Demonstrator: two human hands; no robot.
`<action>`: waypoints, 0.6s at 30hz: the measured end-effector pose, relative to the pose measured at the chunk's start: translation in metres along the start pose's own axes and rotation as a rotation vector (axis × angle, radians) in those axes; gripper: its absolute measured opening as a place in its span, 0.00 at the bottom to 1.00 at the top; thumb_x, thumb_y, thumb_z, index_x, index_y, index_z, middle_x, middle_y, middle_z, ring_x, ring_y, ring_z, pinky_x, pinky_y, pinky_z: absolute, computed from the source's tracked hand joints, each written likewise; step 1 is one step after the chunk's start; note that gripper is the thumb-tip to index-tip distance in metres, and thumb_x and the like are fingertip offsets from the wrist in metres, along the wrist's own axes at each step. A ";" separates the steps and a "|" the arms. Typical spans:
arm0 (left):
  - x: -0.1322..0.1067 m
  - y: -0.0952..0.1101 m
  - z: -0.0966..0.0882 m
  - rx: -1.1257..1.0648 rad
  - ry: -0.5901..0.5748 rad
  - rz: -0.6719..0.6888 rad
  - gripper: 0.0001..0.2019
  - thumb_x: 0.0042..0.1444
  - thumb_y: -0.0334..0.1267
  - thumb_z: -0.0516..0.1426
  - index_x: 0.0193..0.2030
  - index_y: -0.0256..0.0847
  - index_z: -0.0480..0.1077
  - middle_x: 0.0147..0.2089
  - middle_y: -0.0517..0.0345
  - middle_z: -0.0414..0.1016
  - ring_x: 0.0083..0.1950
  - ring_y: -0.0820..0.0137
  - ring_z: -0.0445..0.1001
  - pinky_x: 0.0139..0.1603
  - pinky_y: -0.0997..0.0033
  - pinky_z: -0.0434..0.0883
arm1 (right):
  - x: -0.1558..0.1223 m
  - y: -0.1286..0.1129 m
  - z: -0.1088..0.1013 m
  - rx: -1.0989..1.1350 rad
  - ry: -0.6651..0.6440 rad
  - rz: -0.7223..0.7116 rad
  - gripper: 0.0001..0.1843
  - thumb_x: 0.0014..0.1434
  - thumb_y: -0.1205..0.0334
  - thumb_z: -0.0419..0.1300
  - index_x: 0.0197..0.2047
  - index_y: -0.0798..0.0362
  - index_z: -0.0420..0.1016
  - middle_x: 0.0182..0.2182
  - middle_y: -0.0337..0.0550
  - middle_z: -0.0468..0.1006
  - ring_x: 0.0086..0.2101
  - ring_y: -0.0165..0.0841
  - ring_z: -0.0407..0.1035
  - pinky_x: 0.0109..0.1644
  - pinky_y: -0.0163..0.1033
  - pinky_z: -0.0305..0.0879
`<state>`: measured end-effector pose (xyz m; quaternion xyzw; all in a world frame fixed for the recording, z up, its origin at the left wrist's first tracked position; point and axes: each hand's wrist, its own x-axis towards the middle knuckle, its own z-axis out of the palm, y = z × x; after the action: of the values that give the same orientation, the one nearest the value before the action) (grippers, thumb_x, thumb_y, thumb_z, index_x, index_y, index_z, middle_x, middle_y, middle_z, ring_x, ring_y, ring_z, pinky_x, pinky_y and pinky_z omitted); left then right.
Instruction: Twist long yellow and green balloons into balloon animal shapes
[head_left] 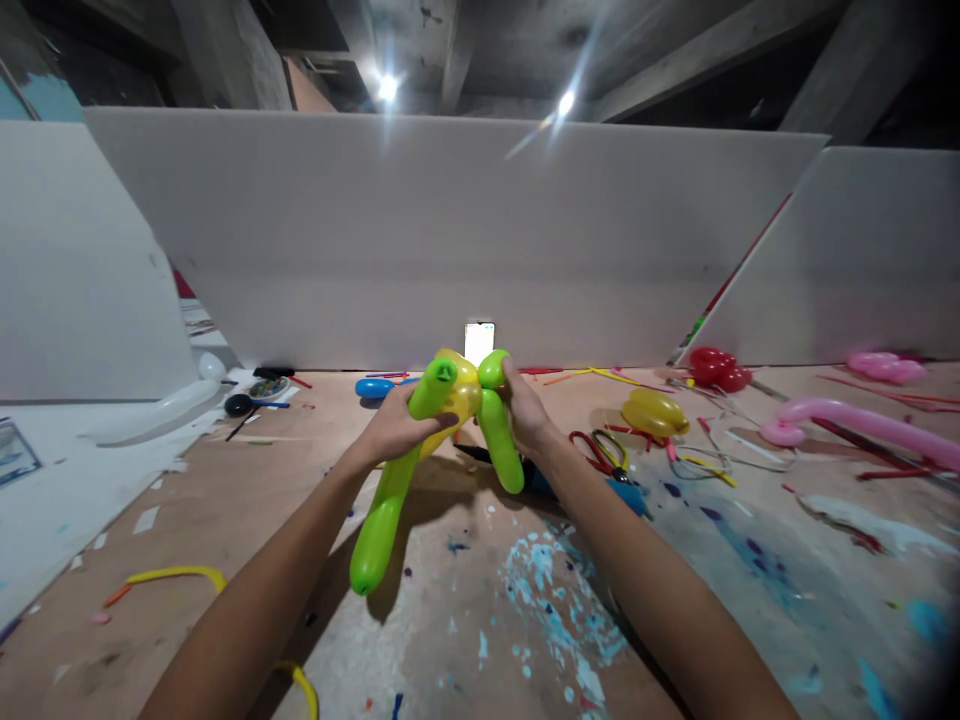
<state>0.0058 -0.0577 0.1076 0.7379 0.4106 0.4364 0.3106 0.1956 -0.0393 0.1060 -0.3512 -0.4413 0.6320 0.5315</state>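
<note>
A twisted green balloon (386, 515) is joined to a yellow balloon (466, 386) above the table. My left hand (394, 425) is closed around the green section at the left, with its fingertips by the yellow one. My right hand (527, 405) grips the right side, where a short green bubble (493, 369) sits above a longer green segment (500, 440) that hangs down. Its fingers are partly hidden behind the balloon. Behind the balloons, a phone (479, 342) with a bright screen stands against the white board.
Red-handled scissors (592, 452) and a loose yellow balloon (654, 412) lie to the right, with red (718, 369) and pink balloons (870, 430) beyond. A blue balloon (375, 388) and a black balloon pump-like item (239, 404) lie left. A white board (465, 230) walls the back of the paint-stained table.
</note>
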 end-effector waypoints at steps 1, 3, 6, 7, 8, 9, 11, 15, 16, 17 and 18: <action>0.000 0.001 0.001 0.007 0.005 -0.005 0.16 0.47 0.44 0.64 0.39 0.36 0.75 0.36 0.53 0.77 0.36 0.66 0.74 0.37 0.69 0.71 | -0.002 -0.001 0.001 -0.051 0.013 0.007 0.29 0.52 0.31 0.54 0.29 0.53 0.69 0.20 0.41 0.71 0.21 0.32 0.65 0.26 0.37 0.64; -0.001 0.004 0.000 0.038 0.028 -0.023 0.16 0.47 0.44 0.64 0.40 0.36 0.75 0.35 0.54 0.77 0.36 0.66 0.74 0.36 0.69 0.71 | -0.007 -0.005 0.002 -0.176 0.009 -0.050 0.30 0.50 0.31 0.57 0.28 0.53 0.68 0.19 0.40 0.71 0.20 0.31 0.64 0.25 0.37 0.62; 0.000 0.007 -0.003 0.064 0.010 -0.060 0.16 0.46 0.45 0.64 0.38 0.35 0.75 0.34 0.55 0.76 0.35 0.66 0.73 0.35 0.69 0.70 | -0.013 -0.011 0.004 -0.325 -0.024 -0.205 0.23 0.47 0.40 0.66 0.30 0.54 0.70 0.22 0.39 0.72 0.23 0.30 0.65 0.27 0.36 0.61; 0.000 0.007 -0.004 0.060 -0.006 -0.070 0.16 0.45 0.45 0.64 0.38 0.35 0.75 0.33 0.55 0.76 0.34 0.66 0.73 0.35 0.69 0.70 | -0.014 -0.012 0.004 -0.333 -0.012 -0.248 0.21 0.46 0.44 0.67 0.31 0.54 0.71 0.23 0.39 0.72 0.24 0.30 0.66 0.28 0.36 0.62; 0.000 0.006 -0.006 0.059 -0.016 -0.076 0.17 0.45 0.46 0.64 0.37 0.35 0.75 0.33 0.55 0.76 0.34 0.67 0.73 0.34 0.69 0.70 | -0.015 -0.013 0.005 -0.321 0.013 -0.281 0.19 0.46 0.48 0.68 0.31 0.54 0.71 0.24 0.39 0.73 0.25 0.30 0.66 0.29 0.36 0.62; 0.001 0.006 -0.007 0.062 -0.012 -0.080 0.17 0.45 0.46 0.64 0.37 0.35 0.75 0.33 0.55 0.76 0.34 0.67 0.73 0.34 0.70 0.69 | -0.015 -0.013 0.006 -0.292 0.041 -0.305 0.17 0.46 0.51 0.68 0.31 0.54 0.71 0.25 0.38 0.73 0.26 0.30 0.66 0.30 0.36 0.62; 0.001 0.005 -0.009 0.075 0.026 -0.087 0.17 0.45 0.46 0.64 0.37 0.35 0.74 0.33 0.55 0.75 0.33 0.68 0.72 0.34 0.70 0.68 | -0.014 -0.011 0.007 -0.204 0.072 -0.316 0.13 0.46 0.55 0.67 0.29 0.53 0.71 0.25 0.36 0.72 0.25 0.29 0.65 0.30 0.36 0.62; 0.001 0.005 -0.012 0.060 0.046 -0.104 0.18 0.46 0.49 0.63 0.34 0.34 0.72 0.31 0.55 0.74 0.32 0.68 0.71 0.32 0.71 0.67 | -0.011 -0.008 0.009 0.072 0.030 -0.144 0.11 0.44 0.58 0.66 0.28 0.52 0.70 0.21 0.33 0.70 0.23 0.30 0.63 0.28 0.36 0.60; 0.000 0.005 -0.013 0.048 0.033 -0.105 0.18 0.46 0.49 0.63 0.34 0.34 0.72 0.31 0.55 0.74 0.33 0.67 0.71 0.32 0.71 0.67 | -0.010 -0.008 0.009 0.149 0.017 -0.094 0.10 0.43 0.59 0.66 0.28 0.52 0.70 0.21 0.33 0.70 0.23 0.30 0.63 0.28 0.37 0.60; 0.000 0.006 -0.014 0.035 0.018 -0.102 0.18 0.46 0.49 0.63 0.35 0.34 0.72 0.32 0.55 0.74 0.34 0.67 0.71 0.33 0.71 0.67 | -0.010 -0.009 0.008 0.217 0.000 -0.050 0.10 0.42 0.60 0.66 0.27 0.52 0.70 0.21 0.33 0.71 0.24 0.29 0.64 0.29 0.36 0.61; 0.000 0.006 -0.015 0.021 0.004 -0.100 0.18 0.45 0.48 0.64 0.37 0.34 0.73 0.34 0.54 0.75 0.35 0.67 0.72 0.34 0.71 0.68 | -0.010 -0.010 0.007 0.270 -0.024 -0.008 0.10 0.41 0.62 0.66 0.26 0.53 0.69 0.21 0.33 0.71 0.24 0.29 0.64 0.30 0.36 0.62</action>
<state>-0.0054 -0.0596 0.1188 0.7187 0.4523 0.4175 0.3232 0.1946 -0.0497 0.1177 -0.2670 -0.3599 0.6877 0.5712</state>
